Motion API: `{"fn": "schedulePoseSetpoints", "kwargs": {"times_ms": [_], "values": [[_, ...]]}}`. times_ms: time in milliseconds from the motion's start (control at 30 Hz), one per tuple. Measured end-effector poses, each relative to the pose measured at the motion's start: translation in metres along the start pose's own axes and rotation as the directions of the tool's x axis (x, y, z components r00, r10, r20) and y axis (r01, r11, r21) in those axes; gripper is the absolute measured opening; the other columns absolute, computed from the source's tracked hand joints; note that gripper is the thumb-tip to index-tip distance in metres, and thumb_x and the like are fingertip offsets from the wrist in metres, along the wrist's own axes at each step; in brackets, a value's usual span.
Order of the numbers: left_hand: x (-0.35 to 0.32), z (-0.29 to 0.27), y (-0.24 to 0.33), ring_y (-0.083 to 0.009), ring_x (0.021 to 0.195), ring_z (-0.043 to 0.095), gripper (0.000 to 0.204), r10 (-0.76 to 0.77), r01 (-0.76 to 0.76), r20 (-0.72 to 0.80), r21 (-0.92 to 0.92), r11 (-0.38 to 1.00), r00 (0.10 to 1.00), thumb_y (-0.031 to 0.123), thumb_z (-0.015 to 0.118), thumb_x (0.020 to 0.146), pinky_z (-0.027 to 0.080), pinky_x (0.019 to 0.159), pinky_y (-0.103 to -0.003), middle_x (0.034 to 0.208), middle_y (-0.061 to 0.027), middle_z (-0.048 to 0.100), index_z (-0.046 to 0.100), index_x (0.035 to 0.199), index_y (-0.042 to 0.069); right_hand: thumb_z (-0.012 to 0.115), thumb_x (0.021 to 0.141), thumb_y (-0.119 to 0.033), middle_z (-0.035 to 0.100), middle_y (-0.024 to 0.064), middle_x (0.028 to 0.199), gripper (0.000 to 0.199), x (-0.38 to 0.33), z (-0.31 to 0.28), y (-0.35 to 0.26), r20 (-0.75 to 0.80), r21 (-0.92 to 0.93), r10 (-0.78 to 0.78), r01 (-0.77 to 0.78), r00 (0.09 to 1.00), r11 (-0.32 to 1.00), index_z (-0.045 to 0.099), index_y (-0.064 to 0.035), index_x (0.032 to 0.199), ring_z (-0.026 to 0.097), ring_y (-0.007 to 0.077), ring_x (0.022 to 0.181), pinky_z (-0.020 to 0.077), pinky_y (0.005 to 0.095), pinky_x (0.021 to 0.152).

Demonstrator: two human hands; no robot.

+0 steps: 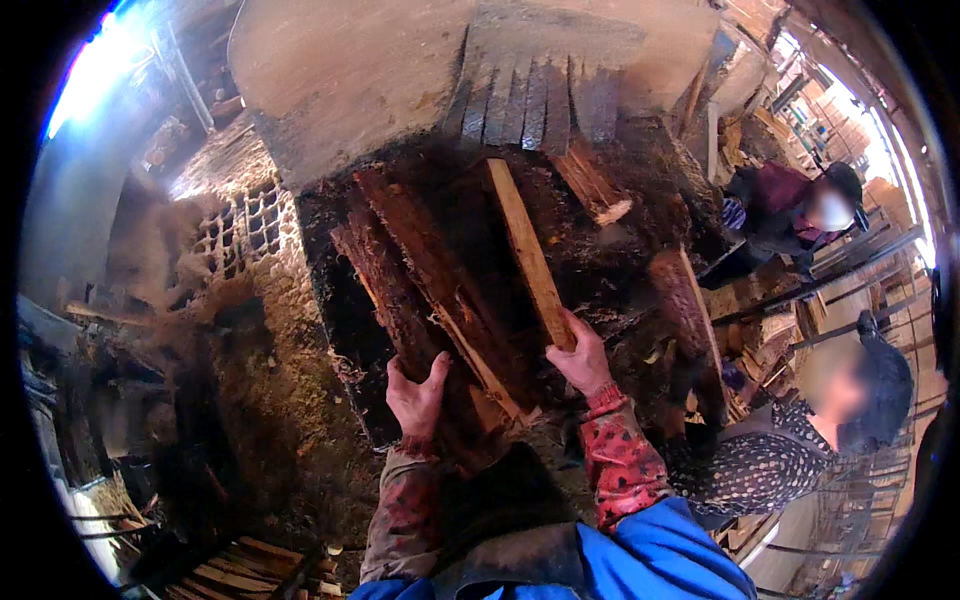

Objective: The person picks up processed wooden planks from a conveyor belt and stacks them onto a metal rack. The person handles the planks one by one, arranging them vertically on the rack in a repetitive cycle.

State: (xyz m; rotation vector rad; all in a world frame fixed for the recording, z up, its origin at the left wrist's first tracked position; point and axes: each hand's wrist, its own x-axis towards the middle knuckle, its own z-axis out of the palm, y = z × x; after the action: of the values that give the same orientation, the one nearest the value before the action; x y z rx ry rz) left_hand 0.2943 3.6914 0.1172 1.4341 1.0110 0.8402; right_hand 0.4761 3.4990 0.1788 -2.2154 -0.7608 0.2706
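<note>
Close to me on the dark work surface (640, 300), my left hand (414, 398) is closed around the near end of a rough bark-covered wood slab (378, 268), thumb on its right side and fingers at its left. My right hand (582, 356) grips the near end of a narrow, pale sawn wood strip (527, 252), which points away from me. Between the hands lies another long reddish bark slab (425, 250), with a split pale edge. Parts of both hands' fingers are hidden by the wood.
Dark hanging flaps (520, 105) border a large panel at the far side, with a short wood piece (590, 185) before them. On the right, a co-worker in a spotted top (760, 460) is near an upright slab (690, 300); another person (785, 205) is farther off. Stacked strips (235, 570) lie lower left.
</note>
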Motion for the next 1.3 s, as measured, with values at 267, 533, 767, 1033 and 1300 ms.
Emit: {"fn": "schedulePoseSetpoints", "kwargs": {"times_ms": [267,533,767,1033,1300], "values": [[-0.006,-0.005,0.027,-0.02,0.085,0.067,0.055,-0.035,0.035,-0.001,0.1,0.994,0.999,0.033,0.082,0.07,0.051,0.077,-0.033,0.093,-0.0131,0.07,0.058,0.106,-0.001,0.065,0.08,-0.01,0.053,0.0125,0.126,0.061,-0.012,0.014,-0.025,0.167,0.422,-0.099,0.02,0.981,0.906,0.044,0.0001,0.136,0.053,0.0212,0.114,0.0461,0.0331,0.093],[-0.006,-0.002,0.018,-0.02,0.087,0.066,0.055,-0.041,0.042,-0.011,0.141,0.989,0.999,0.03,0.082,0.071,0.051,0.079,-0.033,0.095,-0.0138,0.069,0.058,0.107,-0.002,0.066,0.083,-0.027,0.028,0.0186,0.147,0.064,-0.005,0.022,-0.009,0.359,0.104,-0.182,0.154,0.916,0.983,0.043,-0.0073,0.139,0.032,0.0334,0.135,0.0344,0.0397,0.106],[-0.004,-0.003,0.023,-0.0144,0.083,0.063,0.047,-0.055,0.055,0.025,0.006,0.998,0.998,0.027,0.08,0.073,0.05,0.077,-0.03,0.092,-0.0087,0.069,0.059,0.105,0.0,0.071,0.08,-0.024,0.066,0.0154,0.094,0.03,0.036,-0.028,-0.024,0.038,0.03,-0.142,0.141,0.989,0.99,0.067,-0.0015,0.1,0.066,0.0282,0.087,0.0523,0.0357,0.075],[-0.002,0.005,-0.008,-0.0144,0.083,0.063,0.046,0.023,-0.025,-0.023,-0.106,0.994,0.999,0.027,0.08,0.073,0.049,0.077,-0.03,0.091,-0.0085,0.069,0.058,0.103,-0.001,0.068,0.076,-0.045,0.048,0.021,0.122,0.062,0.141,-0.127,0.067,-0.283,-0.637,-0.003,-0.186,0.959,0.748,0.056,-0.0048,0.122,0.041,0.0387,0.119,0.0394,0.0468,0.097],[-0.003,0.001,0.001,-0.0149,0.08,0.062,0.042,0.02,-0.022,-0.017,-0.117,0.993,1.0,0.024,0.081,0.073,0.049,0.076,-0.03,0.09,-0.0086,0.069,0.058,0.099,-0.001,0.071,0.073,-0.029,0.049,0.0209,0.114,0.045,0.125,-0.119,0.053,-0.151,-0.794,0.139,-0.204,0.979,0.573,0.062,0.0006,0.106,0.056,0.0384,0.102,0.0484,0.0465,0.084]]}}
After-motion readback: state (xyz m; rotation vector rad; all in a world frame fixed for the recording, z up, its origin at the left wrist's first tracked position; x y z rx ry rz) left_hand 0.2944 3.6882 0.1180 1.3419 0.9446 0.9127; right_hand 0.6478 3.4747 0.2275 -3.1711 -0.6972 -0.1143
